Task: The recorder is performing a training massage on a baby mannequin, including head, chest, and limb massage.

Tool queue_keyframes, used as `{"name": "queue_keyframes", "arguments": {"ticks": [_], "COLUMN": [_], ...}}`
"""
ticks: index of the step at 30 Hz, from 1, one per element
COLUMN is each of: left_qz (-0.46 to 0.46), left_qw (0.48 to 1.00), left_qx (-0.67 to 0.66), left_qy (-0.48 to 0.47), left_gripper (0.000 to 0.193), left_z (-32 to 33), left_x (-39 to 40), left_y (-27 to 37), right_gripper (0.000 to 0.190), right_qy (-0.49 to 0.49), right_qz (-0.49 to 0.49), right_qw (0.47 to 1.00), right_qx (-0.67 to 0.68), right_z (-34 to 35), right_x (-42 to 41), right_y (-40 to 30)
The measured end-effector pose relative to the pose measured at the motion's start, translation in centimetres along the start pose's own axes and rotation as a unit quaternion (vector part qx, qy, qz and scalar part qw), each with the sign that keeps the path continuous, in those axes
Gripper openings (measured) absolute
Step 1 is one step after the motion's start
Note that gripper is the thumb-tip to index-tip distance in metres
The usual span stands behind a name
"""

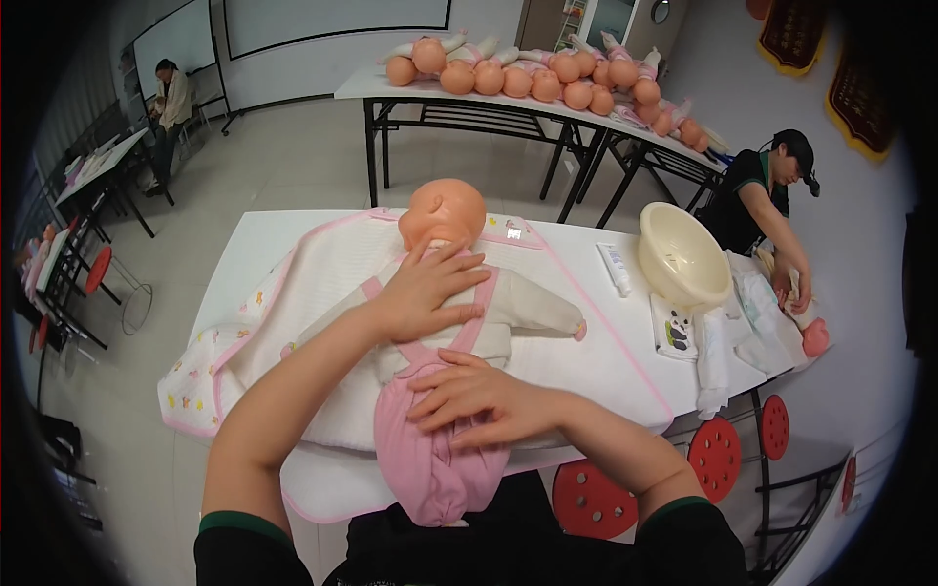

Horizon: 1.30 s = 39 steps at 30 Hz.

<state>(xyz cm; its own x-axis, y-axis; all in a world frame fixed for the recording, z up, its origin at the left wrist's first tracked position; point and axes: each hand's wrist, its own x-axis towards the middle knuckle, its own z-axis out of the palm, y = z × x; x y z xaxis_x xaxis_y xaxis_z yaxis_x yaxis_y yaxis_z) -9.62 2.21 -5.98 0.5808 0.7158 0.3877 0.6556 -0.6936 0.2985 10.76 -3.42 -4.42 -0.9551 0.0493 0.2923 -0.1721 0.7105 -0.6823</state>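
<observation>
A baby doll (443, 212) lies stretched out before me, its bald head at the far end and turned to one side. It wears a cream long-sleeved top (538, 304) and pink overalls (432, 454) with shoulder straps. My left hand (432, 289) rests flat, fingers spread, on the doll's upper body just below the neck. Lower down, my right hand (491, 399) touches the pink overalls with loosely spread fingers. Neither hand grasps anything. Under the doll is a white quilted blanket (571, 381) with pink edging, its left side folded over to show a printed pattern.
To the right stand a cream basin (685, 256), a white tube (614, 269) and a panda-print cloth (674, 329). Beyond them a co-worker (769, 198) handles another doll (813, 337). Red stools (595, 498) stand under the table's near edge. Several dolls crowd a back table (352, 86).
</observation>
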Motion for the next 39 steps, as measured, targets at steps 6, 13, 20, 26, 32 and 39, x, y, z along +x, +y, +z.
{"name": "queue_keyframes", "arguments": {"ticks": [6, 13, 20, 26, 32, 39], "left_qz": [-0.106, -0.162, -0.182, -0.223, -0.063, -0.015], "left_qw": [0.994, 0.982, 0.959, 0.878, 0.941, 0.969], "left_qx": [-0.015, -0.012, -0.162, -0.242, 0.139, 0.234], "left_qy": [0.006, 0.091, 0.145, 0.347, 0.302, 0.080], "left_gripper": [0.061, 0.055, 0.042, 0.027, 0.040, 0.054], "left_z": [-0.7, 0.6, 0.6, 0.1, -0.9, -0.2], "left_x": [-5.8, -9.2, -10.5, -4.9, 6.4, 8.2], "left_y": [6.7, 13.8, 11.6, 5.1, 1.2, -2.4], "right_gripper": [0.101, 0.075, 0.064, 0.050, 0.045, 0.036], "right_qy": [0.250, 0.686, 0.503, 0.265, 0.182, 0.122], "right_qz": [0.010, 0.251, 0.296, 0.222, 0.121, 0.043], "right_qw": [0.806, 0.652, 0.796, 0.881, 0.934, 0.975], "right_qx": [0.537, 0.202, -0.160, -0.323, -0.284, -0.181], "right_z": [-7.8, -12.0, -6.5, 0.2, 4.8, 5.3], "right_x": [2.6, 8.2, 8.4, 4.8, 0.8, -1.3], "right_y": [3.2, 13.9, 15.2, 5.2, -1.0, -1.9]}}
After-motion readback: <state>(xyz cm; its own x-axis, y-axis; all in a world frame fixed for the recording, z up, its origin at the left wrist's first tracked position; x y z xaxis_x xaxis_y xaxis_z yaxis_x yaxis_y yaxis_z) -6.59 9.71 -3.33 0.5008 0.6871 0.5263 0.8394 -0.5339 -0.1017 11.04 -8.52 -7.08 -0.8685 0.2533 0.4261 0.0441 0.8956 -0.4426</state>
